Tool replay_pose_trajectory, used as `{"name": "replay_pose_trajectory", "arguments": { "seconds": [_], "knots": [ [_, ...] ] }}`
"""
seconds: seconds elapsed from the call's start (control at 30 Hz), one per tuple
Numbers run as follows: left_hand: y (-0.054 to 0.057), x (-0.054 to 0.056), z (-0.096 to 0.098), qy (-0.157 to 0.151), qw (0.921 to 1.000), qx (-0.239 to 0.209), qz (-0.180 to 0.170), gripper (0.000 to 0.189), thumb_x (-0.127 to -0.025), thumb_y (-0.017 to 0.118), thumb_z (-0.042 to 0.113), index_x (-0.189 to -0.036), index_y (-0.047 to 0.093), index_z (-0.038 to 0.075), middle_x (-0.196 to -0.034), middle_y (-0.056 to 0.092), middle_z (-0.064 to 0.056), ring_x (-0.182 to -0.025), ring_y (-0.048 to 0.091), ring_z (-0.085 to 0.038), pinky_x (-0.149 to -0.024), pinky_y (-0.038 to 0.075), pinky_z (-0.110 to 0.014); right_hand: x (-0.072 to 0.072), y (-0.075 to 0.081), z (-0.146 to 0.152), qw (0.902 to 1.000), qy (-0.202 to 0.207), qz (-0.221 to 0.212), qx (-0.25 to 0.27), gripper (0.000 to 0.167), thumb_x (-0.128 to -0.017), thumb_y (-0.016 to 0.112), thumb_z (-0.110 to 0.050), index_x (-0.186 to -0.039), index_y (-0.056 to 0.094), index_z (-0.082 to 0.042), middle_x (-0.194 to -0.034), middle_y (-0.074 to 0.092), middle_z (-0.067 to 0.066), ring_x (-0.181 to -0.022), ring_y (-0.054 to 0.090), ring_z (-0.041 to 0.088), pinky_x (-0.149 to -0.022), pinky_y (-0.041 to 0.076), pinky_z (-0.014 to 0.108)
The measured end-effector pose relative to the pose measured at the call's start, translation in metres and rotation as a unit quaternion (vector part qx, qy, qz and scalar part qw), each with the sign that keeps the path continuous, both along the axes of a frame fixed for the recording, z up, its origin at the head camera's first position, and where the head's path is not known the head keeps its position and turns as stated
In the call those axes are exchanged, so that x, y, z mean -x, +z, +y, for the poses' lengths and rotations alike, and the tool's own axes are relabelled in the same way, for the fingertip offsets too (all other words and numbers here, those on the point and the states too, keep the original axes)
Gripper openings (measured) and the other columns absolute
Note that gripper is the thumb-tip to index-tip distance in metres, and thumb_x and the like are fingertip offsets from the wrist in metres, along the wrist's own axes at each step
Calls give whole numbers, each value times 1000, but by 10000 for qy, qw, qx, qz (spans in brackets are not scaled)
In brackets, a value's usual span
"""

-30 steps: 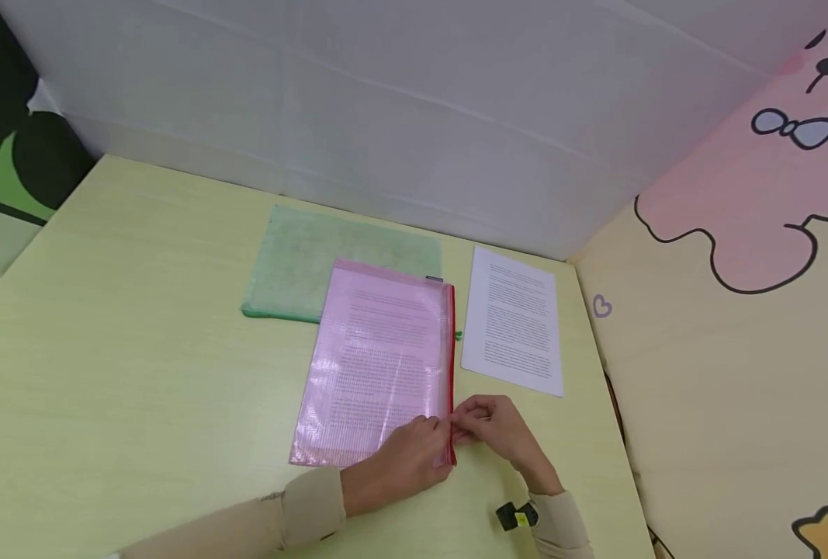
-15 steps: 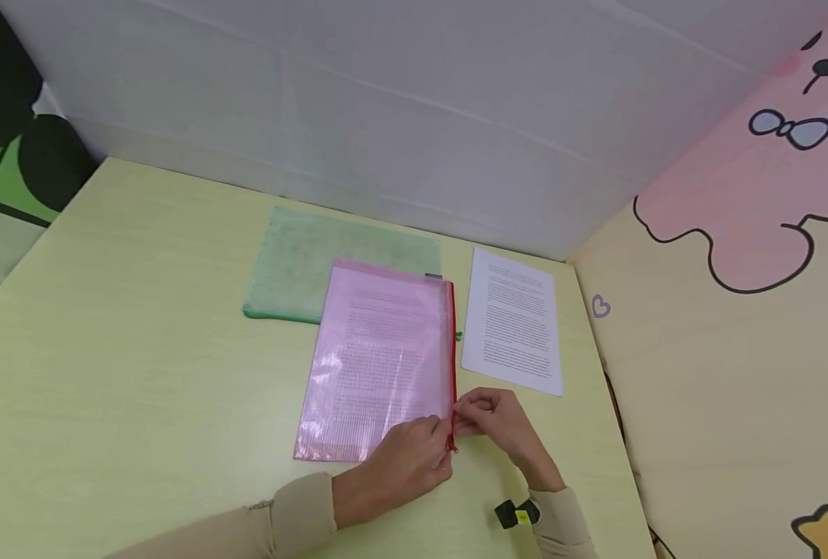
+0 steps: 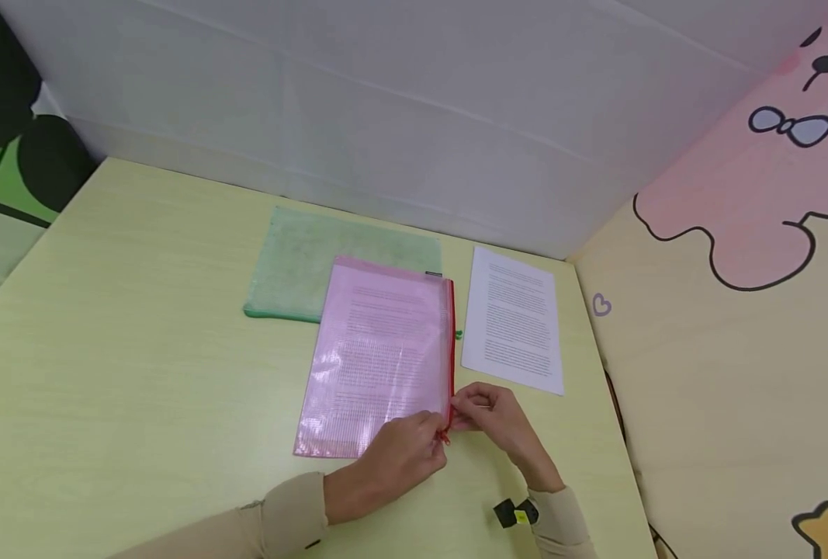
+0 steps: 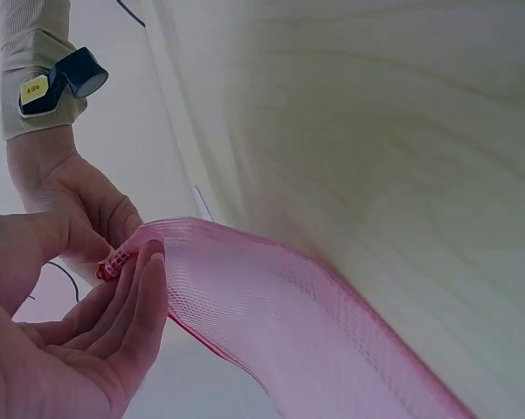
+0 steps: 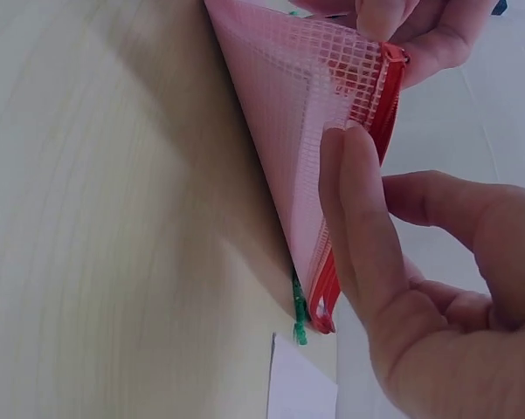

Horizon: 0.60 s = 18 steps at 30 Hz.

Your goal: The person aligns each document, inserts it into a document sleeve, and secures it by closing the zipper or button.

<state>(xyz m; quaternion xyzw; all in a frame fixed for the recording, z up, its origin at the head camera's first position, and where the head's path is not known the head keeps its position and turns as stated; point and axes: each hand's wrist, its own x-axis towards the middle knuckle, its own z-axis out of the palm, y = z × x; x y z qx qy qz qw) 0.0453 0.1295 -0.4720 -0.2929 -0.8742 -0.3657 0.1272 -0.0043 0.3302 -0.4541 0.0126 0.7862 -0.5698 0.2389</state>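
A translucent pink mesh zip pouch (image 3: 379,349) lies on the table, with printed text showing through it. Its red zipper (image 3: 452,326) runs along the right edge. My left hand (image 3: 401,454) pinches the pouch's near right corner by the zipper end. Just beyond it, my right hand (image 3: 496,418) pinches the zipper edge. In the right wrist view, two fingers (image 5: 354,201) lie on the mesh while the thumb is behind the red zipper. The corner is lifted and bent in the left wrist view, where the mesh (image 4: 245,279) curves away from the left fingers. The zipper slider is hidden.
A green zip pouch (image 3: 302,256) lies partly under the pink one, its green pull cord (image 3: 459,335) peeking out at the right. A printed sheet (image 3: 514,322) lies to the right. A white wall stands behind the table (image 3: 141,349), a decorated panel on the right.
Both hands have shifted slightly away from the body, the right one sliding up along the zipper edge. The pouch's near right corner has lifted and bent, exposing the red zipper end.
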Motion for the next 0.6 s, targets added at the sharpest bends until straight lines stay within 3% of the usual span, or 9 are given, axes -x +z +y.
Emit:
{"name": "replay_pose_trajectory", "arguments": {
  "seconds": [0.23,0.4,0.6],
  "knots": [
    [-1,2,-5,36,9979,-514,-395,17,-73,73,-2,-87,68,5,-76,65,1,-65,60,-7,-58,49,-15,-9,9,-1,9993,339,138,32,29,-101,67,-16,-116,59,8,-100,73,19,-86,75,32,-81,61,44],
    [2,5,-10,6,9970,-729,-254,17,-73,75,-2,-87,67,5,-76,65,-1,-65,62,-8,-59,50,-15,-19,23,-8,9971,662,355,97,25,-100,68,-15,-110,61,7,-98,74,21,-87,75,32,-80,61,46],
    [7,7,-15,-141,9971,-746,-79,18,-77,77,0,-91,68,4,-79,63,0,-68,58,-7,-61,48,-14,-27,34,-17,9923,982,672,354,21,-96,72,-7,-107,63,9,-99,72,22,-85,75,20,-77,59,54]
  ]
}}
